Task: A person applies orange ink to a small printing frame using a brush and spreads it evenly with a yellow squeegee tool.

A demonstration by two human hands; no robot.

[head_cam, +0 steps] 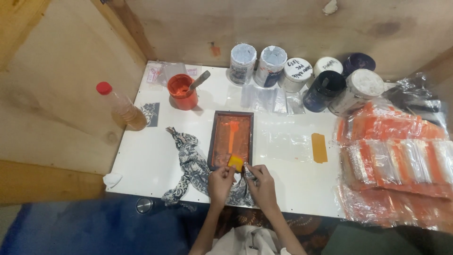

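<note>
Both hands met at the near end of the framed printing screen [231,139]: left hand [220,182] pinched a yellow squeegee [235,163], right hand [262,184] gripped a patterned rag [193,165]

Two bare forearms come up from the bottom edge, no sleeves reaching the wrists; the left hand [220,182] and right hand [262,185] are slim, ungloved, with no rings or watch to be made out; a pale, cream-white cloth garment [238,242] shows at the lap; dark patterned fabric lies beside it
</note>
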